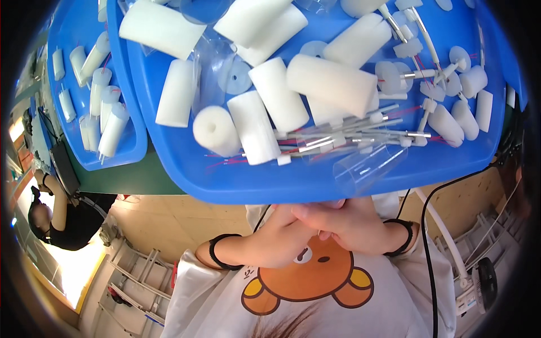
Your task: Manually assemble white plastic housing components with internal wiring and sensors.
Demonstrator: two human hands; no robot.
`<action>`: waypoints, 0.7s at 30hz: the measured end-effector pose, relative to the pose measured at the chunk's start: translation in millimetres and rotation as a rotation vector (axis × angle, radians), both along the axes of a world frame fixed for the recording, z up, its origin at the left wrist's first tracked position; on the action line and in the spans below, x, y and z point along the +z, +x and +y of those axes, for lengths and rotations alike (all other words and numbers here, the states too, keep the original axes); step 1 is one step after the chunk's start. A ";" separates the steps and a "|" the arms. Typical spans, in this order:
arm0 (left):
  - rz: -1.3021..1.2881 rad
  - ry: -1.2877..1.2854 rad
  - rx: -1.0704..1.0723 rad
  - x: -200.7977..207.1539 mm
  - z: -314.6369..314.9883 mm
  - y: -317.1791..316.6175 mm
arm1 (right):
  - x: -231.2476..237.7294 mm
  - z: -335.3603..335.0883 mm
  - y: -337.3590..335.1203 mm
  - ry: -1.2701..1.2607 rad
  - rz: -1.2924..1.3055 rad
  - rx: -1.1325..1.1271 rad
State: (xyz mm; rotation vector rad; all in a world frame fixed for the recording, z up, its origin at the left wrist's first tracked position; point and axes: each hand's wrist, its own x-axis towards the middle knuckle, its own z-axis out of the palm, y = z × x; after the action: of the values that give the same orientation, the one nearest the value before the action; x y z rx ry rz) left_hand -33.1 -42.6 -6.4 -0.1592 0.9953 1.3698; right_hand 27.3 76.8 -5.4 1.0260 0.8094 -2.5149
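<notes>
My left hand [269, 243] and my right hand [350, 221] are pressed together just under the near rim of a large blue tray [293, 186], against my white shirt. Their fingers are curled into each other and nothing shows between them. Both wrists wear a black band. The tray holds several white foam cylinders [332, 84], a foam roll with a hole [216, 129], clear plastic tubes [369, 166], thin metal rods with white caps [338, 138] and round white discs [235, 77].
A second blue tray [121, 155] at the left holds clear tubes filled with white foam [112, 129]. Both trays rest on a green table [135, 177]. Another person in black [62, 219] is at the far left. White racks [135, 276] and a black cable [428, 248] are below.
</notes>
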 end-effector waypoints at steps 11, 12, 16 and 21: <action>0.026 0.185 0.070 -5.8 9.6 8.4 | -11.4 8.0 17.6 0.127 0.162 0.134; 0.005 0.244 0.070 -10.9 5.8 10.2 | -13.0 8.1 20.2 0.125 0.197 0.154; 0.168 0.529 0.094 -23.4 1.1 13.5 | -5.5 11.5 22.9 0.149 0.261 0.167; -0.003 0.412 0.087 -18.0 -2.8 17.6 | -1.2 9.8 27.2 0.067 0.231 0.122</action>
State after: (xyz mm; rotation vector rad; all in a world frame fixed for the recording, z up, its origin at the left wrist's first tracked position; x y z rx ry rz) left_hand -15.5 -45.4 -24.4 0.1056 0.6915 1.6238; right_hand 54.5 86.6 -6.6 0.6897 0.9949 -2.5455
